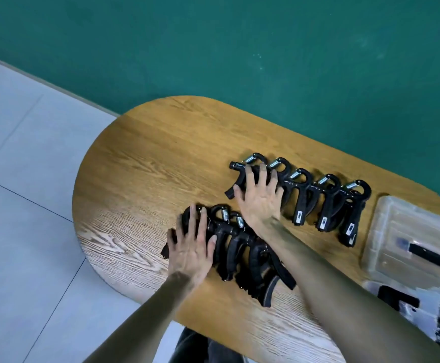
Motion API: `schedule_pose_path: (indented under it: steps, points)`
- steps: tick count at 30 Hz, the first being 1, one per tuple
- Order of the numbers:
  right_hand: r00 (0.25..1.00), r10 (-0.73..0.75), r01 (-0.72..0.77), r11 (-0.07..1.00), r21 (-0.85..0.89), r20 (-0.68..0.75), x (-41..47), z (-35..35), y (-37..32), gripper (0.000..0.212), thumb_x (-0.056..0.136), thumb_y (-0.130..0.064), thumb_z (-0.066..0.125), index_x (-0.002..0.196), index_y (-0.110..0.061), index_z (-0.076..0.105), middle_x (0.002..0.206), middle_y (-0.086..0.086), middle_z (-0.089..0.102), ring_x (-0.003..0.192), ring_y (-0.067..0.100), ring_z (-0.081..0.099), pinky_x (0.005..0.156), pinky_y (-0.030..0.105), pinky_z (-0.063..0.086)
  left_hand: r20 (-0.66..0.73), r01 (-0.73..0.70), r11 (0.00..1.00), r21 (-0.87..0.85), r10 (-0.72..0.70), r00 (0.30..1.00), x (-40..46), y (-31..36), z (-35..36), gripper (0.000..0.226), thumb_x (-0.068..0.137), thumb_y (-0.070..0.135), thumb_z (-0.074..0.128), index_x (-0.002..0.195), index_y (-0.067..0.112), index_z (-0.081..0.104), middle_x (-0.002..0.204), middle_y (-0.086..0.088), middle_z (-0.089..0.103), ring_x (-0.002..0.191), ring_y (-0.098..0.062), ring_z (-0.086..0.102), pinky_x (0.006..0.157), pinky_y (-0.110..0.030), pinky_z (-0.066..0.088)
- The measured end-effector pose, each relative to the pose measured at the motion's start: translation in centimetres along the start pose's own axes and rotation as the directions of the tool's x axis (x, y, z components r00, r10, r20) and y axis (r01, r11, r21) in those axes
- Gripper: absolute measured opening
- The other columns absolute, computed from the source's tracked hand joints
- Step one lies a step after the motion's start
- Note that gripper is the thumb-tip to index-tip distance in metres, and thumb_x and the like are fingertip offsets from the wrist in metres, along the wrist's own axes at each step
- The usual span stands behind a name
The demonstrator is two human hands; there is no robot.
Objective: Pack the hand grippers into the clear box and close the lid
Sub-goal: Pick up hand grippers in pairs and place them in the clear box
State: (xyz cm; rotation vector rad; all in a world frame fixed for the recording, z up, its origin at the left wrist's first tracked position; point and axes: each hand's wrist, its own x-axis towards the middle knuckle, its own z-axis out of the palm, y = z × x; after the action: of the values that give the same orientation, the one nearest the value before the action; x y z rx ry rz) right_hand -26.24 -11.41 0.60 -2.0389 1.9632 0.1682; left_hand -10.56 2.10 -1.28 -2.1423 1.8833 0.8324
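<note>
Both hands lay flat, fingers spread: left hand (191, 247) on near grippers (239, 247), right hand (259, 197) on far row (326, 203). Best to curl round one, carry it to the box (386, 231).

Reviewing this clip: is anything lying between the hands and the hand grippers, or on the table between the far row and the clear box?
Nothing visible. The left hand rests flat on the near row of hand grippers, the right hand on the far row. Bare wooden table separates that row from the clear box at right.
</note>
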Motion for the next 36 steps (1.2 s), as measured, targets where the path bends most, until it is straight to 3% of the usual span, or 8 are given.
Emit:
schedule_pose_path:
  steps: [4, 7, 11, 15, 19, 24, 28, 36]
  points:
    - [0.999, 0.012, -0.013, 1.000, -0.027, -0.045, 1.7, 1.3, -1.1, 0.068, 0.100, -0.057, 0.037, 0.157, -0.022, 0.020, 0.167, 0.015, 0.009, 0.147, 0.049, 0.018, 0.111, 0.062, 0.031, -0.055, -0.015, 0.998, -0.060, 0.012, 0.998, 0.0, -0.7, 0.1, 0.064, 0.104, 0.057, 0.008, 0.158, 0.036, -0.020, 0.169, 0.002, -0.023, 0.155, -0.038, 0.006, 0.120, -0.062, 0.024]
    - [1.000, 0.017, -0.018, 0.999, -0.050, -0.017, 2.1, 2.1, -2.3, 0.075, 0.099, -0.058, 0.037, 0.160, -0.025, 0.009, 0.169, 0.013, -0.004, 0.149, 0.051, 0.007, 0.116, 0.064, 0.025, -0.031, -0.023, 0.999, -0.034, 0.022, 0.999, 0.3, -1.0, -0.7, 0.067, 0.105, 0.051, 0.015, 0.153, 0.039, -0.030, 0.164, 0.003, -0.035, 0.154, -0.037, 0.008, 0.118, -0.060, 0.029]
    - [0.996, 0.080, -0.081, 0.996, -0.027, -0.026, 2.1, 2.3, -3.6, 0.080, 0.095, -0.054, 0.041, 0.161, -0.027, 0.005, 0.168, 0.012, -0.008, 0.150, 0.051, -0.006, 0.119, 0.066, 0.015, -0.033, -0.039, 0.999, -0.013, 0.039, 0.999, 0.3, -0.9, -1.0, 0.075, 0.106, 0.040, 0.024, 0.150, 0.037, -0.037, 0.161, -0.003, -0.041, 0.137, -0.034, 0.032, 0.107, -0.052, 0.038]
    - [0.994, 0.111, -0.110, 0.993, 0.029, -0.013, 2.5, 2.0, -4.1, 0.078, 0.089, -0.025, 0.067, 0.155, -0.024, 0.024, 0.168, 0.014, 0.003, 0.149, 0.053, 0.003, 0.115, 0.071, 0.021, -0.022, -0.003, 0.999, -0.043, 0.002, 1.000, 0.3, -0.5, -1.1, 0.079, 0.105, 0.035, 0.030, 0.152, 0.036, -0.034, 0.161, -0.004, -0.041, 0.127, -0.028, 0.035, 0.105, -0.049, 0.036]
    - [0.997, 0.065, -0.067, 0.997, -0.036, -0.049, 2.6, 2.2, -2.9, 0.082, 0.081, 0.002, 0.067, 0.150, -0.025, 0.032, 0.164, 0.015, 0.017, 0.144, 0.049, 0.021, 0.103, 0.068, 0.039, -0.010, 0.031, 0.997, -0.068, -0.032, 0.999, 0.2, -0.3, -1.4, 0.083, 0.104, 0.033, 0.035, 0.152, 0.037, -0.033, 0.161, -0.003, -0.042, 0.123, -0.025, 0.034, 0.105, -0.047, 0.035]
    - [0.997, 0.003, -0.011, 0.995, -0.103, -0.075, 2.5, 1.2, -1.5, 0.081, 0.084, -0.001, 0.060, 0.155, -0.028, 0.032, 0.167, 0.012, 0.015, 0.134, 0.044, 0.034, 0.096, 0.055, 0.041, 0.016, 0.050, 0.997, -0.055, -0.050, 0.999, -0.1, 0.0, -2.1, 0.090, 0.102, 0.028, 0.040, 0.152, 0.032, -0.034, 0.161, -0.002, -0.042, 0.122, -0.024, 0.033, 0.106, -0.049, 0.037]
    - [0.990, -0.091, 0.082, 0.992, -0.091, -0.107, 0.4, -1.4, -1.0, 0.077, 0.085, -0.006, 0.058, 0.155, -0.025, 0.034, 0.168, 0.011, 0.008, 0.128, 0.043, 0.034, 0.092, 0.052, 0.037, -0.003, 0.078, 0.997, 0.008, -0.078, 0.997, -0.6, 0.5, -3.6, 0.087, 0.102, 0.031, 0.040, 0.157, 0.022, -0.027, 0.164, -0.007, -0.035, 0.127, -0.030, 0.035, 0.105, -0.051, 0.038]
    - [0.989, -0.082, 0.070, 0.993, -0.098, -0.124, -7.5, -6.3, -0.3, 0.068, 0.086, -0.017, 0.069, 0.149, -0.029, 0.045, 0.168, 0.012, 0.011, 0.109, 0.039, 0.045, 0.082, 0.052, 0.043, -0.098, 0.132, 0.991, 0.032, -0.128, 0.987, -2.7, 4.5, -8.2, 0.092, 0.102, 0.037, 0.045, 0.157, 0.018, -0.025, 0.164, -0.013, -0.033, 0.129, -0.038, 0.035, 0.102, -0.054, 0.039]
